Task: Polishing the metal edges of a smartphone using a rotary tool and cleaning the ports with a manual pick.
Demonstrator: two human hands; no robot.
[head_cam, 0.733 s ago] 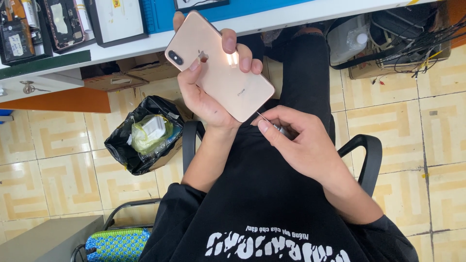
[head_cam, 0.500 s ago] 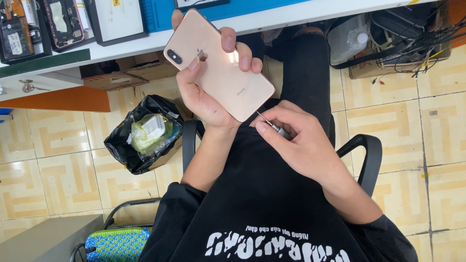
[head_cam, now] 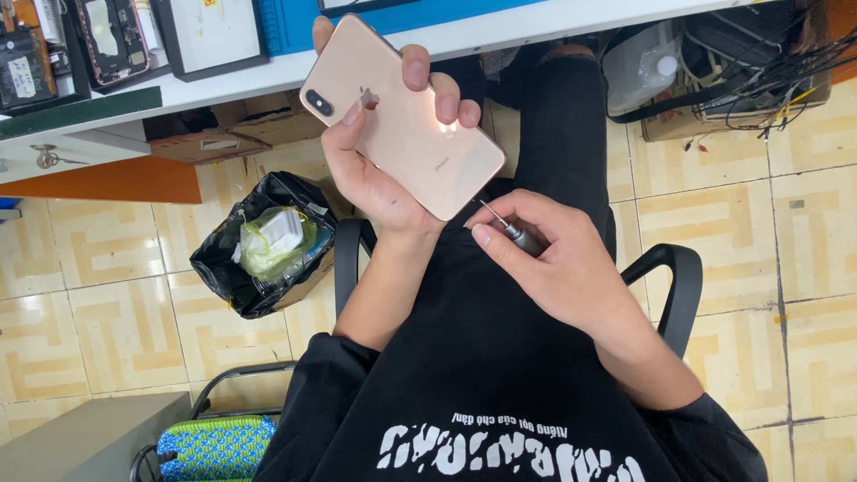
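My left hand (head_cam: 375,170) holds a rose-gold smartphone (head_cam: 406,134) up over my lap, back side facing me, fingers wrapped around its edges. My right hand (head_cam: 558,259) is closed on a small precision screwdriver (head_cam: 513,230). Its thin metal tip points up toward the phone's lower edge, very close to it. I am seated, wearing a black shirt with white print.
A white workbench edge (head_cam: 500,27) with a blue mat and opened phones (head_cam: 112,40) runs along the top. A black bag of rubbish (head_cam: 268,241) sits on the tiled floor at left. Black chair armrests (head_cam: 674,277) flank me. Cables and a box (head_cam: 732,71) lie under the bench at right.
The screwdriver tip has moved slightly closer to the phone's lower edge. The left hand keeps the phone nearly still.
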